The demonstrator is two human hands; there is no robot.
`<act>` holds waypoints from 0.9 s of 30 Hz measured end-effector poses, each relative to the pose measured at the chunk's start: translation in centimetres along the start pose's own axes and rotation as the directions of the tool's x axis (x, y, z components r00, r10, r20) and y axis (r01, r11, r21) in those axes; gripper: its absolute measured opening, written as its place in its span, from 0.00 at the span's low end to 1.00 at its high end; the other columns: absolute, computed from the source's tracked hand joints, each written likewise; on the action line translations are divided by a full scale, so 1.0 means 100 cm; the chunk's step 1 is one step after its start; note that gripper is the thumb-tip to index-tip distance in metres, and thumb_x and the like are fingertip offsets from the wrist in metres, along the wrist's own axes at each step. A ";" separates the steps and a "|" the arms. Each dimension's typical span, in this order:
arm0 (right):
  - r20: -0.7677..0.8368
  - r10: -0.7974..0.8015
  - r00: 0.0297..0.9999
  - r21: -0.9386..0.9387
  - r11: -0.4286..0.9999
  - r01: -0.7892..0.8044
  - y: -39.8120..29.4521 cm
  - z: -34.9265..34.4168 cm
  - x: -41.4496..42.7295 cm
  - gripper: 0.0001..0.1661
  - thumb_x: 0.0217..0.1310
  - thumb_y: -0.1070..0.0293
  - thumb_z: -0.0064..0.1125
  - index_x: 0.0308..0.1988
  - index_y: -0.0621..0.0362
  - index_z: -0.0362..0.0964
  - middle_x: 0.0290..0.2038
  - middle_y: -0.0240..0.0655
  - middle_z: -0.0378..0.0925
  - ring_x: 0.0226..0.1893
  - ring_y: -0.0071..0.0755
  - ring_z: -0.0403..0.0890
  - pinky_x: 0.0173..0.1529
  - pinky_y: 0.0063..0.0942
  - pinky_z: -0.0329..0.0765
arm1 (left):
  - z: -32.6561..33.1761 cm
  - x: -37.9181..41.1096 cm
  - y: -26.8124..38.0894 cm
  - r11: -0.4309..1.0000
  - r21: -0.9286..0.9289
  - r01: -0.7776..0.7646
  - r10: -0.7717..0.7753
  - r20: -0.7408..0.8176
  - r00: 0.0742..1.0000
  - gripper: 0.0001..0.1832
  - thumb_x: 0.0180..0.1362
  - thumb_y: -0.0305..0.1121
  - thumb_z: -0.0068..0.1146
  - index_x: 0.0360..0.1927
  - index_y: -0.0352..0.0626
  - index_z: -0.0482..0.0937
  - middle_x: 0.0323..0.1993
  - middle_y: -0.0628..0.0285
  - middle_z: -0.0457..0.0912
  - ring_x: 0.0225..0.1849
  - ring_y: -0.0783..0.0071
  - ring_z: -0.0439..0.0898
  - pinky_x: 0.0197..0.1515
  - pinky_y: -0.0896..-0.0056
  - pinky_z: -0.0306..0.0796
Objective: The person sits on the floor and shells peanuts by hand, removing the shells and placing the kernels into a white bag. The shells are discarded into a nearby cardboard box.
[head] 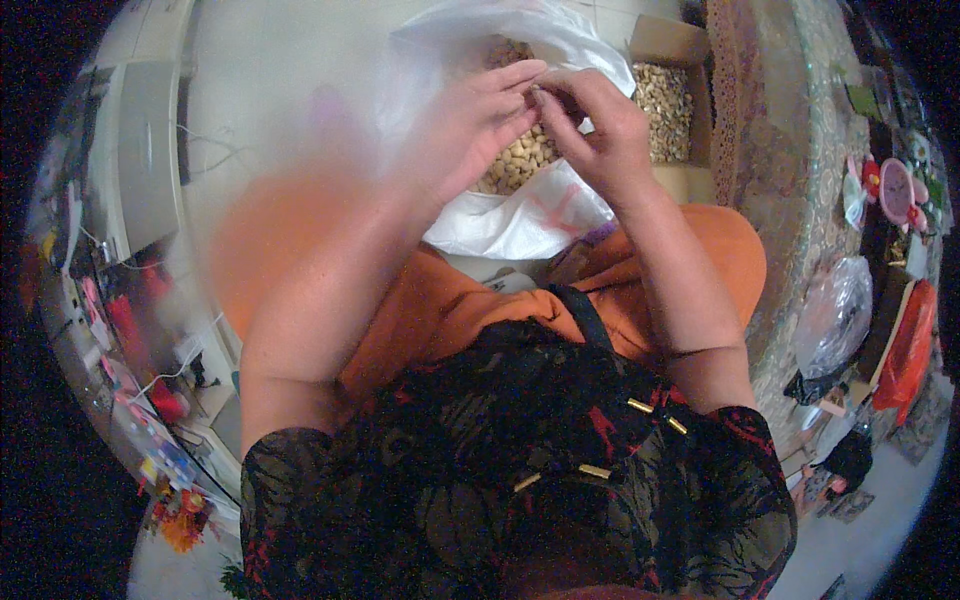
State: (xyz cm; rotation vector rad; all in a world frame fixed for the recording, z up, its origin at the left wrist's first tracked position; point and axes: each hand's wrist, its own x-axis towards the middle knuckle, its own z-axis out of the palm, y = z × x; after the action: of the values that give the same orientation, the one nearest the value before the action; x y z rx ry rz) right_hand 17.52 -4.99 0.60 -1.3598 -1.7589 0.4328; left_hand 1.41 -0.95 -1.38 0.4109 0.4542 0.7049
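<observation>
Both my hands meet above an open white woven plastic sack (487, 232) that holds many small tan nuts or kernels (521, 161). My left hand (480, 124) is partly blurred, its fingers stretched toward the right hand. My right hand (600, 124) bends in from the other side, thumb and forefinger drawn close together at the left fingertips. Whether a small piece sits between the fingers is hidden. Darker brown pieces (510, 52) show in the sack beyond my hands.
Right of the sack stands an open cardboard box (701, 112) filled with shell-like pieces (662, 112). A patterned cloth-covered seat (787, 172) runs along the right. At left is a grey-fronted cabinet (146, 150) with white cables. My orange-clad knees flank the sack on the tiled floor (262, 75).
</observation>
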 end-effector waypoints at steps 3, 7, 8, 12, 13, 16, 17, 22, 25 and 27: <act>0.002 0.246 0.969 0.265 0.935 -0.238 0.003 0.000 0.001 0.09 0.54 0.68 0.57 0.36 0.60 0.73 0.28 0.35 0.77 0.25 0.26 0.77 0.30 0.24 0.74 | 0.001 -0.002 0.000 1.000 0.017 0.006 -0.005 -0.050 0.999 0.20 0.59 0.23 0.44 0.55 0.28 0.63 0.52 0.52 0.70 0.54 0.68 0.71 0.59 0.73 0.66; 0.230 0.488 0.842 0.586 0.621 -0.520 0.008 -0.006 0.004 0.11 0.57 0.66 0.57 0.37 0.62 0.74 0.29 0.30 0.77 0.26 0.17 0.75 0.30 0.18 0.73 | 0.001 -0.002 -0.001 1.000 0.007 0.004 -0.004 -0.021 1.000 0.20 0.61 0.25 0.43 0.55 0.27 0.62 0.52 0.50 0.70 0.53 0.64 0.72 0.58 0.71 0.67; 0.246 0.515 0.821 0.632 0.557 -0.539 0.007 -0.006 0.004 0.10 0.58 0.66 0.55 0.37 0.62 0.74 0.29 0.30 0.77 0.26 0.18 0.75 0.30 0.16 0.73 | 0.000 -0.001 0.000 1.000 -0.025 0.014 -0.014 -0.028 1.000 0.20 0.61 0.26 0.43 0.55 0.26 0.62 0.52 0.49 0.70 0.54 0.63 0.71 0.58 0.71 0.67; 0.337 0.563 0.755 0.697 0.391 -0.602 0.007 -0.009 0.007 0.10 0.58 0.67 0.55 0.37 0.62 0.74 0.29 0.31 0.77 0.26 0.19 0.75 0.30 0.16 0.73 | 0.001 0.000 0.002 0.988 -0.141 0.055 -0.062 -0.042 0.997 0.21 0.61 0.26 0.42 0.57 0.26 0.60 0.53 0.48 0.68 0.55 0.62 0.70 0.58 0.70 0.68; 0.348 0.566 0.747 0.712 0.360 -0.603 0.010 -0.009 0.006 0.10 0.58 0.67 0.55 0.37 0.62 0.74 0.29 0.31 0.77 0.25 0.19 0.76 0.30 0.17 0.73 | 0.003 0.000 0.003 0.984 -0.165 0.068 -0.076 -0.042 0.996 0.22 0.61 0.26 0.42 0.57 0.26 0.59 0.54 0.47 0.68 0.56 0.61 0.70 0.58 0.70 0.68; 0.256 0.575 0.777 0.671 0.473 -0.571 0.017 -0.016 0.008 0.11 0.57 0.67 0.56 0.37 0.62 0.74 0.28 0.32 0.77 0.24 0.20 0.76 0.29 0.18 0.73 | 0.001 0.001 0.003 0.985 -0.164 0.060 -0.072 -0.071 0.995 0.22 0.61 0.24 0.41 0.58 0.26 0.58 0.55 0.46 0.67 0.56 0.60 0.70 0.58 0.71 0.67; 0.206 0.571 0.795 0.635 0.540 -0.552 0.020 -0.022 0.011 0.11 0.57 0.67 0.56 0.37 0.62 0.74 0.28 0.32 0.77 0.24 0.20 0.76 0.28 0.18 0.73 | 0.000 0.001 0.006 0.997 -0.081 0.017 -0.022 -0.059 0.998 0.22 0.61 0.23 0.41 0.58 0.27 0.58 0.55 0.46 0.66 0.56 0.60 0.70 0.58 0.71 0.68; -0.281 0.263 0.923 -0.481 0.794 -0.372 0.062 -0.081 0.012 0.12 0.53 0.62 0.58 0.37 0.55 0.76 0.32 0.41 0.79 0.29 0.37 0.81 0.34 0.27 0.75 | -0.021 0.006 0.030 0.987 -0.105 -0.121 0.103 -0.163 0.981 0.24 0.57 0.18 0.44 0.58 0.27 0.56 0.55 0.45 0.66 0.54 0.60 0.71 0.53 0.76 0.72; -0.251 0.301 0.920 -0.639 0.662 -0.391 0.069 -0.093 0.003 0.15 0.52 0.57 0.58 0.36 0.54 0.77 0.30 0.43 0.79 0.29 0.39 0.81 0.35 0.31 0.75 | -0.023 0.008 0.037 0.975 -0.134 -0.175 0.143 -0.224 0.964 0.23 0.56 0.17 0.46 0.56 0.26 0.60 0.54 0.44 0.67 0.53 0.60 0.72 0.51 0.78 0.74; -0.172 0.369 0.913 -0.463 0.788 -0.406 0.075 -0.077 0.000 0.16 0.51 0.55 0.58 0.35 0.55 0.77 0.28 0.43 0.79 0.28 0.38 0.81 0.35 0.31 0.75 | -0.027 0.001 0.042 0.972 -0.095 -0.213 0.185 -0.241 0.953 0.22 0.56 0.17 0.46 0.55 0.25 0.60 0.53 0.44 0.68 0.51 0.62 0.74 0.50 0.78 0.75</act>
State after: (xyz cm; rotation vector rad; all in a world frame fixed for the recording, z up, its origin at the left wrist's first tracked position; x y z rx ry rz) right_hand 28.18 -4.00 -0.20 -2.0972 -1.5798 0.1439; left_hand -2.14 2.53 -1.55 0.2638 0.5917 0.9779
